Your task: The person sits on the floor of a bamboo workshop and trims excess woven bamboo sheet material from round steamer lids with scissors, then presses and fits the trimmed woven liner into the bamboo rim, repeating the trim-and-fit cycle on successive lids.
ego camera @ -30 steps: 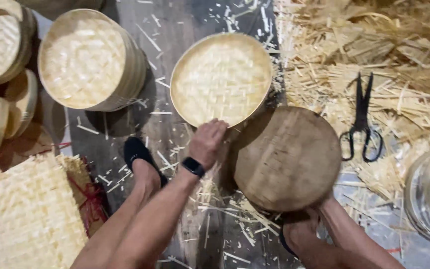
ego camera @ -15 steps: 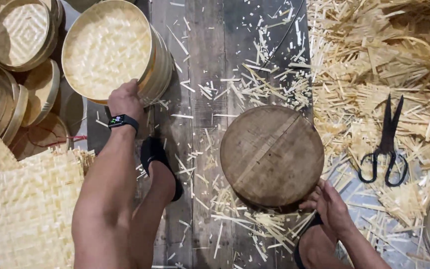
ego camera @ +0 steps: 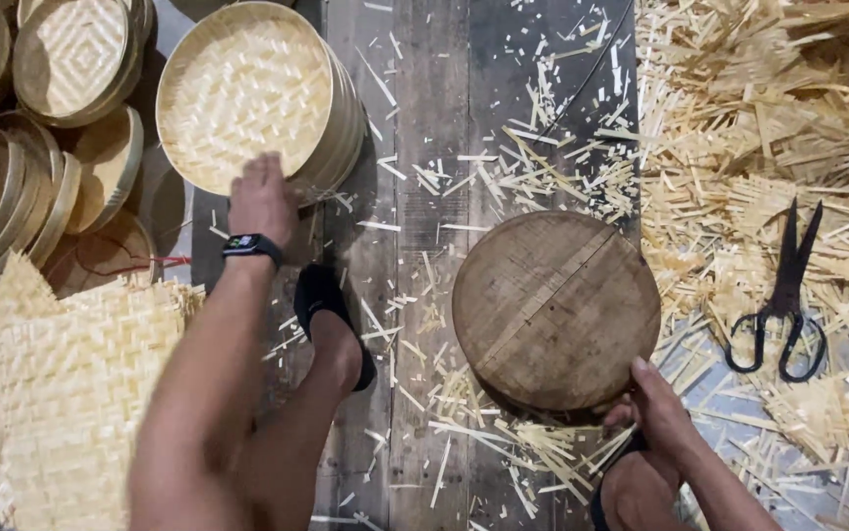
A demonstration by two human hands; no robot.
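The left hand (ego camera: 263,200) is resting palm down on the near rim of a round woven tray (ego camera: 244,93), fingers loosely curled over the edge and touching it; whether it is truly gripping cannot be told. A dark watch (ego camera: 251,245) is sitting on that wrist. The tray is lying on top of a stack of like trays at the upper left of the plank floor (ego camera: 431,118). The right hand (ego camera: 652,413) is holding the near right edge of a round wooden block (ego camera: 555,307), thumb pressing up against the rim and fingers tucked beneath. The block is lying flat on the floor right of centre, with pale bamboo slivers (ego camera: 503,442) scattered all around it. A foot in a black shoe (ego camera: 329,317) is planted on the planks between the two hands. Black scissors (ego camera: 784,297) are lying shut, well apart from the block to the right, on a deep heap of bamboo strips (ego camera: 768,108). More round trays (ego camera: 70,54) are standing stacked and leaning along the left edge. A flat woven mat (ego camera: 60,383) with a ragged edge is lying at the lower left, just beside the left forearm. A curved pale rim is showing at the lower right corner; what it belongs to cannot be told.
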